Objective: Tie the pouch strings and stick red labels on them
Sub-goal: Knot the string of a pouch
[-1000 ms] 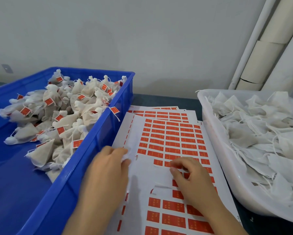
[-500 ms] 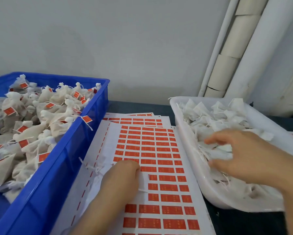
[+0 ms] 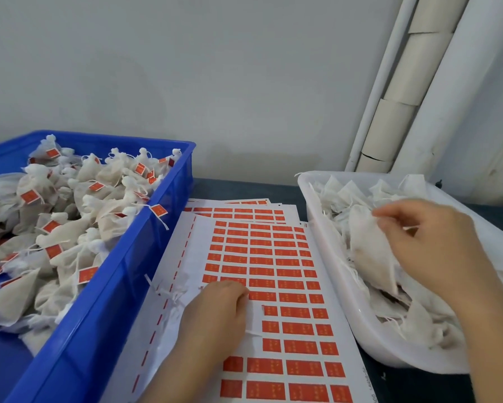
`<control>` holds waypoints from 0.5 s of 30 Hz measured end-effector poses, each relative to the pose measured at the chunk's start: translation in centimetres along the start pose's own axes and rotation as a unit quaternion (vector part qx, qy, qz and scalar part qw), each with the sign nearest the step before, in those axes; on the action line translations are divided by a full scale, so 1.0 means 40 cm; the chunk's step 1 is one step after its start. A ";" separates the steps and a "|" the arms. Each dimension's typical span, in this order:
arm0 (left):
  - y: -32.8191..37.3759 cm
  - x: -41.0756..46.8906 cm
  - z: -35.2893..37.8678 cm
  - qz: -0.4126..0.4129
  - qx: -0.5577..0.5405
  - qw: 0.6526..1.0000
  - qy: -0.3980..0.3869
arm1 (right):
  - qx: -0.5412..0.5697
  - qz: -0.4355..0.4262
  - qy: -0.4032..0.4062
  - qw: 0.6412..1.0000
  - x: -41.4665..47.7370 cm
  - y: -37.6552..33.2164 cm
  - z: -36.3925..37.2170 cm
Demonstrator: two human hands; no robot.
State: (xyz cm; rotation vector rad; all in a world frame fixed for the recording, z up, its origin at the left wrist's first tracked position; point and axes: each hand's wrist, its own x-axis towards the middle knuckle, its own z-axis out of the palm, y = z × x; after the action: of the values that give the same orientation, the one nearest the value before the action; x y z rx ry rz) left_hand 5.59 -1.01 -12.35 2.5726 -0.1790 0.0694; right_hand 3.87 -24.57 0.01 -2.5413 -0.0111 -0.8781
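A pale grey wall point(image 3: 186, 68) is seen behind the work area, and white pipes point(image 3: 436, 82) are run up it at the right. Along its foot a dark counter point(image 3: 238, 189) is laid out. At the left, a blue crate point(image 3: 113, 301) is filled with tied pouches point(image 3: 70, 199), each carrying a red label on its string. At the right, a white tub point(image 3: 369, 338) is heaped with loose pouches point(image 3: 337, 190) that bear no labels. Between crate and tub, label sheets point(image 3: 273, 271) are spread flat and overlapped, with rows of red labels across them and bare gaps in the near rows.

One pouch point(image 3: 369, 251) is gripped over the tub by the right hand point(image 3: 436, 251), its fingers curled and pinched at the pouch's upper edge. The left hand point(image 3: 215, 312) is rested knuckles-up on the top sheet, fingers curled under; whether anything is held in it cannot be told. Thin white strings point(image 3: 168, 292) are seen just beside it on the sheet.
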 end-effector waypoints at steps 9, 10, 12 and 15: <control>0.020 0.010 -0.073 0.018 -0.430 0.896 0.108 | 0.339 -0.026 0.035 0.940 0.011 -0.179 0.035; 0.014 0.010 -0.080 0.048 -0.486 0.868 0.091 | 0.339 -0.028 -0.005 0.940 0.001 -0.196 0.061; 0.006 0.007 -0.089 0.071 -0.563 0.822 0.044 | 0.335 -0.026 -0.092 0.937 -0.030 -0.218 0.126; -0.004 0.009 -0.090 0.018 -0.483 0.871 0.087 | 0.356 -0.007 -0.173 0.918 -0.078 -0.216 0.220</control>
State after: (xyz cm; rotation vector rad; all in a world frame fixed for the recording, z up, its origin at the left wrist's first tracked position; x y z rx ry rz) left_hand 5.92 1.01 -9.35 1.5485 -0.1404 0.1744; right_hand 5.23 -12.71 -4.40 -1.9594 -0.3869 -0.3177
